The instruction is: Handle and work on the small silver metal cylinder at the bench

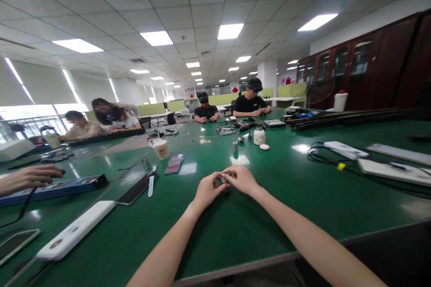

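Observation:
Between my two hands, just above the green table (256, 228), is a small round metal piece (223, 180); its exact kind is too small to make out. My left hand (208, 188) pinches it from the left with thumb and fingers. From the right, the fingers of my right hand (241, 178) close on the same piece, near its top. Beyond my hands a silver metal cylinder (235, 149) stands upright on the table. Farther back are a white patterned jar (259, 136) and a round pale lid (264, 147).
On the left lie a white power strip (77, 228), a black tablet (134, 192), a white watch (151, 181) and a paper cup (160, 149). Another person's hand (32, 177) reaches in there. Cables and white devices (393, 171) lie right. Several people sit across the table.

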Motion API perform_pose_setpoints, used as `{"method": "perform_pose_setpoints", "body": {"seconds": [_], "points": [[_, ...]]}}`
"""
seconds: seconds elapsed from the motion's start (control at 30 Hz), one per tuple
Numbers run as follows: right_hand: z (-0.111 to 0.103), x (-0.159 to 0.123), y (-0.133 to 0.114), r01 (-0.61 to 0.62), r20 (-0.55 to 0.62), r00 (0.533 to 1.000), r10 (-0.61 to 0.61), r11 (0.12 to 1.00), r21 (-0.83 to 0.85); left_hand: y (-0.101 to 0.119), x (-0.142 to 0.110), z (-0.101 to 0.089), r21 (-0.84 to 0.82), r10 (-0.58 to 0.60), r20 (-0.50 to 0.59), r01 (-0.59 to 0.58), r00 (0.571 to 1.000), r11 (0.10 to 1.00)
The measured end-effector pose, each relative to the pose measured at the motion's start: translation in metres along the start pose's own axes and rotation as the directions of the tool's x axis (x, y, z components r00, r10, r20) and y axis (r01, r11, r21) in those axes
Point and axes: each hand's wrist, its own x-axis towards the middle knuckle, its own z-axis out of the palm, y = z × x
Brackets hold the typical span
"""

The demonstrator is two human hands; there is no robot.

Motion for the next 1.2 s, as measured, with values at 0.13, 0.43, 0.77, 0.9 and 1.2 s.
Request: {"method": "perform_pose_setpoints", "body": {"seconds": [0.13,0.43,0.77,0.9,1.2], "points": [[0.0,-0.001,0.0,-0.001,0.003,1.0,0.002,1.0,-0.018,-0.001,0.0,0.001,0.014,0.005,0.0,-0.005,1.0,1.0],[-0.003,0.001,-0.003,-0.048,-0.145,0.988,0.051,0.999,0.019,0.003,0.001,-0.001,0.146,0.131,-0.064,-0.12,0.989,0.982],[-0.003,0.001,0.0,-0.053,-0.145,0.988,0.051,0.999,-0.007,0.014,0.001,0.001,0.183,0.225,0.015,-0.224,0.974,0.957],[-0.004,0.001,-0.001,-0.057,-0.145,0.988,0.054,0.998,-0.017,0.013,0.002,0.001,0.187,0.196,0.029,-0.198,0.98,0.962],[-0.004,0.001,-0.001,-0.065,-0.131,0.99,0.06,0.997,-0.029,0.012,0.003,0.0,0.212,0.197,0.065,-0.206,0.978,0.955]]}}
